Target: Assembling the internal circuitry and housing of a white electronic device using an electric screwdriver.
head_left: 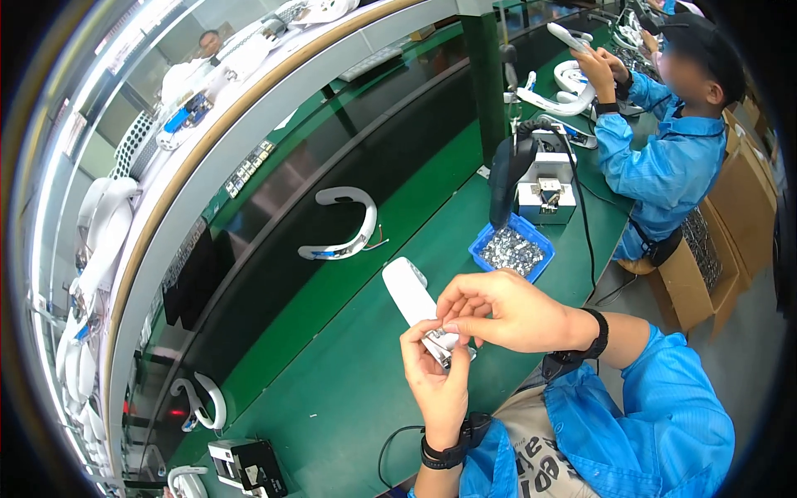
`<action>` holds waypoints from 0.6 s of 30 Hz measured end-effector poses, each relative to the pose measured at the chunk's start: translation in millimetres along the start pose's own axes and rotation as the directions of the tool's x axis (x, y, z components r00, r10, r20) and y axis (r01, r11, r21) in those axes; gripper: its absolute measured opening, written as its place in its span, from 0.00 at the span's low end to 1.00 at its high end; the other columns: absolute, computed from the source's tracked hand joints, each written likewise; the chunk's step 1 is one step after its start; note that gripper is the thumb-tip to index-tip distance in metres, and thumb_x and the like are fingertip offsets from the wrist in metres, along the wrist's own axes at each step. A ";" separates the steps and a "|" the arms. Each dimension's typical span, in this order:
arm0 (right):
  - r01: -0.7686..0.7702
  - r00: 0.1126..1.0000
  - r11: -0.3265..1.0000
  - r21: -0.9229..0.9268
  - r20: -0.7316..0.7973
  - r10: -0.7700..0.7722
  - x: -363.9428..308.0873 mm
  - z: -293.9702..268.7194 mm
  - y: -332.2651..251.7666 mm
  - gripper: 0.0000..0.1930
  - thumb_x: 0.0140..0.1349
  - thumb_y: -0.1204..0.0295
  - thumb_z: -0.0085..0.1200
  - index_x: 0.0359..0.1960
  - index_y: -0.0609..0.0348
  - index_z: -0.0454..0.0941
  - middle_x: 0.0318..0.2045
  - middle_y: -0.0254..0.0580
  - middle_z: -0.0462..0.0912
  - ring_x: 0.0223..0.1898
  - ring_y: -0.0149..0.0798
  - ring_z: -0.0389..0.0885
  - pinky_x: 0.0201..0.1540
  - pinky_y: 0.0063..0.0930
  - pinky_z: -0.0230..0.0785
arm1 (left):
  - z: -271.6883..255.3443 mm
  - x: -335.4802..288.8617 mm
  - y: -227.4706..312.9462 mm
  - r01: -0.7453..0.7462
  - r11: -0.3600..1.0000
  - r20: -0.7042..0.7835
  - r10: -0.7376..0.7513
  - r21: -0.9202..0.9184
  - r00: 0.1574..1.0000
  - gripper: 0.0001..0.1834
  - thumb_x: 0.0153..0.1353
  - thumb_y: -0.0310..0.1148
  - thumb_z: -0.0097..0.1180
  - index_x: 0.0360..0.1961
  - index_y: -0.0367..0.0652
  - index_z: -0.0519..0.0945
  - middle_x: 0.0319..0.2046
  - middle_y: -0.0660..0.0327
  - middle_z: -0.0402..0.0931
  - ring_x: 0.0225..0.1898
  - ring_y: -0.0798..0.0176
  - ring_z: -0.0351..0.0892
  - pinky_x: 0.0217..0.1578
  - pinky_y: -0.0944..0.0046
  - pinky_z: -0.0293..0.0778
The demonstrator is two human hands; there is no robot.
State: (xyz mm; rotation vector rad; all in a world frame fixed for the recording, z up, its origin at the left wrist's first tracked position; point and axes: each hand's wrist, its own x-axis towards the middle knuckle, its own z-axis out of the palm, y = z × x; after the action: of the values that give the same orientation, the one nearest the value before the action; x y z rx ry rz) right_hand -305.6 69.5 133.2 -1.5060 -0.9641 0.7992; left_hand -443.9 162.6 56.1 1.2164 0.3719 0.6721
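My left hand (437, 394) is closed around the near end of a white curved plastic housing (407, 289), held above the green bench. The housing's smooth far end points away from me. Small parts show in its open near end, partly covered by my fingers. My right hand (521, 311) bends over that end with thumb and fingertips pinched together. Whatever those fingertips hold is hidden. Just beyond my right hand stands a blue bin (548, 256) full of small metal pieces.
Behind the bin are a grey bench device (545, 199) and a dark hanging tool (501, 178) with a cable. A C-shaped white housing (365, 228) with wires lies on the conveyor strip. A black box (249, 466) sits lower left. A co-worker (664, 141) works at right, near cardboard boxes (730, 224).
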 end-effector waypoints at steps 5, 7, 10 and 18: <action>-0.073 0.996 0.995 -0.069 -0.050 0.070 5.8 5.2 -7.7 0.08 0.65 0.78 0.60 0.43 0.69 0.78 0.32 0.47 0.88 0.34 0.35 0.89 0.39 0.29 0.81 | 2.6 -0.8 6.5 -0.008 0.997 -0.012 0.007 -0.075 1.000 0.19 0.73 0.22 0.49 0.63 0.34 0.72 0.56 0.55 0.76 0.51 0.65 0.79 0.54 0.65 0.75; -0.087 0.995 0.990 -0.110 -0.056 0.081 7.0 5.8 -11.9 0.07 0.64 0.77 0.60 0.41 0.68 0.78 0.31 0.47 0.88 0.34 0.35 0.89 0.39 0.29 0.81 | 3.5 -0.5 0.4 -0.064 0.995 -0.081 0.070 0.071 0.994 0.16 0.78 0.28 0.46 0.61 0.33 0.76 0.56 0.55 0.78 0.51 0.66 0.78 0.56 0.64 0.73; -0.111 0.993 0.971 -0.212 -0.071 0.098 6.4 5.4 -17.2 0.08 0.63 0.76 0.62 0.40 0.67 0.77 0.29 0.48 0.87 0.33 0.36 0.89 0.37 0.29 0.80 | 8.1 1.4 2.9 -0.046 0.987 -0.108 0.064 0.156 0.992 0.14 0.79 0.29 0.46 0.57 0.33 0.78 0.52 0.57 0.80 0.50 0.67 0.78 0.55 0.65 0.73; 0.056 0.972 0.961 -0.271 -0.205 -0.114 -0.6 14.7 11.5 0.11 0.63 0.75 0.64 0.42 0.65 0.75 0.38 0.43 0.79 0.37 0.33 0.83 0.35 0.29 0.78 | 6.6 3.8 3.8 -0.027 0.994 -0.145 0.043 0.106 0.988 0.12 0.80 0.31 0.48 0.52 0.34 0.78 0.47 0.58 0.80 0.46 0.69 0.78 0.48 0.67 0.74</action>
State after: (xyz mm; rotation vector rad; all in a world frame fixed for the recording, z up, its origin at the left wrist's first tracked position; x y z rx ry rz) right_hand -317.2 74.9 119.6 -1.7280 -0.9901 0.4422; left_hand -438.2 161.0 62.1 1.2774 0.5149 0.7836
